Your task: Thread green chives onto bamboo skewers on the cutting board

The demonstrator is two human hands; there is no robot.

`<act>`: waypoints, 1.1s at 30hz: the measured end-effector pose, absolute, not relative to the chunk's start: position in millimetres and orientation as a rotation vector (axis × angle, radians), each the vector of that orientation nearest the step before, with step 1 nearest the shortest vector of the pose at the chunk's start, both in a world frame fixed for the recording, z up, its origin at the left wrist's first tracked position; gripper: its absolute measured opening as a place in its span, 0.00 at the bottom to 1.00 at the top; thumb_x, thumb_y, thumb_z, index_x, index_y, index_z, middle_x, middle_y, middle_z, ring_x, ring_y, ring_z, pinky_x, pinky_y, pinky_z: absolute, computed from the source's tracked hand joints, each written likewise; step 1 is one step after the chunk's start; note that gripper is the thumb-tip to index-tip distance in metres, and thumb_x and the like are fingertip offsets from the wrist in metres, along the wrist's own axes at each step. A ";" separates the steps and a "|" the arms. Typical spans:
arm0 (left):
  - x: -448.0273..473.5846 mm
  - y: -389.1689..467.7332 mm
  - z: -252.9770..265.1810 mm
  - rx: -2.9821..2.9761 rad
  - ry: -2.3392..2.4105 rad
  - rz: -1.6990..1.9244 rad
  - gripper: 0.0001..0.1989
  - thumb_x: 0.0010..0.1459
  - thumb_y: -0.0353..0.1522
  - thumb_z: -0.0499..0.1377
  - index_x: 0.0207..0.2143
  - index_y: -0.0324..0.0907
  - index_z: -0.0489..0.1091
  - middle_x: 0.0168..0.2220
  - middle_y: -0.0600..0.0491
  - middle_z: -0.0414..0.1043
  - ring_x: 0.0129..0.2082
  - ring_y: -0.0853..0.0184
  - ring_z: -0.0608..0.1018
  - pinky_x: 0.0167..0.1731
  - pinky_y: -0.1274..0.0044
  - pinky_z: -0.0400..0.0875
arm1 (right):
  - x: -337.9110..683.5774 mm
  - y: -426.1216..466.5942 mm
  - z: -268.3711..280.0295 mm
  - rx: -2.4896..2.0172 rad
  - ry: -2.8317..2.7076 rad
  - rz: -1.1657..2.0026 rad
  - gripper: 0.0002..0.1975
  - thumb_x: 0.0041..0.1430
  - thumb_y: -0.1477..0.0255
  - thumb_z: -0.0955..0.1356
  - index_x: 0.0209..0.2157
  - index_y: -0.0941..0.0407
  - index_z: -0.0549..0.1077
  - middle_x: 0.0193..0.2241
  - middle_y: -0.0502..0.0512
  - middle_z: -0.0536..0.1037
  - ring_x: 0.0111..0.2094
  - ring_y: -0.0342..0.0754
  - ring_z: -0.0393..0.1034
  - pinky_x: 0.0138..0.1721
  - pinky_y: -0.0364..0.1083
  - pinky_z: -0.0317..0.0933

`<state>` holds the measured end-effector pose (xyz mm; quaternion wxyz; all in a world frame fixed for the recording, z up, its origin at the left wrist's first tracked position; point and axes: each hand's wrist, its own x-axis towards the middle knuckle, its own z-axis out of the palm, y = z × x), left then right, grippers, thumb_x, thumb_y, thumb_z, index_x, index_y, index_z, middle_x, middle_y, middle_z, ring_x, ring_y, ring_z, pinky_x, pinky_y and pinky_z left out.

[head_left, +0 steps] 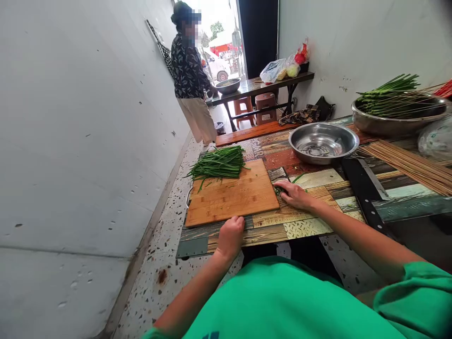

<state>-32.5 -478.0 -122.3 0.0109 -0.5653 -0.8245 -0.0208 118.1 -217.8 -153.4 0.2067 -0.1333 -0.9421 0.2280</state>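
Step, seemingly: gathering green scraps (278,190) beside cutting board (229,200). Right hand (294,194) at scraps — can't tell whether grasping; left hand (231,233) clenched by board's near edge. Chives (221,162) heaped toward board's far side. Next move calls for cupped fingers.

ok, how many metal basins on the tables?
3: far basin on the back table; middle basin on the front table; right basin, holding green stalks, to its right. More may be hidden.

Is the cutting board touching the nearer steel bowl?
Apart. The head view shows tabletop between the right edge of the cutting board and the nearer steel bowl.
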 end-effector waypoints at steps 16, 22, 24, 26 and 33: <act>-22.5 -466.2 -111.6 -1.614 -2.739 -0.228 0.11 0.61 0.29 0.51 0.32 0.37 0.73 0.35 0.45 0.76 0.37 0.63 0.76 0.36 0.75 0.64 | 152.8 -247.9 -138.2 -0.276 -2.628 0.717 0.27 0.57 0.77 0.58 0.60 0.56 0.61 0.52 0.57 0.74 0.54 0.49 0.67 0.56 0.52 0.62; -21.0 -468.7 -106.1 -1.583 -2.822 -0.870 0.07 0.54 0.30 0.56 0.26 0.39 0.72 0.27 0.50 0.75 0.29 0.67 0.75 0.33 0.77 0.65 | 157.6 -250.7 -132.9 -0.226 -2.669 0.601 0.25 0.54 0.65 0.68 0.54 0.58 0.67 0.52 0.64 0.71 0.55 0.56 0.65 0.55 0.55 0.61; -17.3 -465.7 -102.6 -1.517 -2.935 -1.274 0.06 0.51 0.31 0.58 0.24 0.39 0.72 0.24 0.52 0.74 0.25 0.69 0.74 0.29 0.79 0.64 | 153.9 -256.2 -133.3 -0.223 -2.695 0.537 0.30 0.49 0.60 0.71 0.51 0.59 0.68 0.53 0.66 0.69 0.56 0.60 0.61 0.57 0.58 0.58; -12.2 -461.1 -98.4 -1.422 -3.055 -1.785 0.07 0.48 0.33 0.60 0.24 0.38 0.71 0.22 0.53 0.73 0.22 0.72 0.72 0.25 0.81 0.63 | 150.2 -262.2 -134.1 -0.248 -2.706 0.471 0.27 0.50 0.60 0.71 0.49 0.60 0.68 0.51 0.67 0.68 0.56 0.62 0.59 0.57 0.60 0.55; 1.9 -448.5 -92.6 -0.963 -3.215 -2.657 0.16 0.37 0.36 0.67 0.26 0.36 0.67 0.22 0.52 0.74 0.15 0.78 0.66 0.15 0.85 0.52 | 147.2 -266.1 -133.1 -0.305 -2.731 0.337 0.10 0.55 0.74 0.64 0.41 0.58 0.69 0.41 0.62 0.70 0.47 0.56 0.61 0.52 0.55 0.56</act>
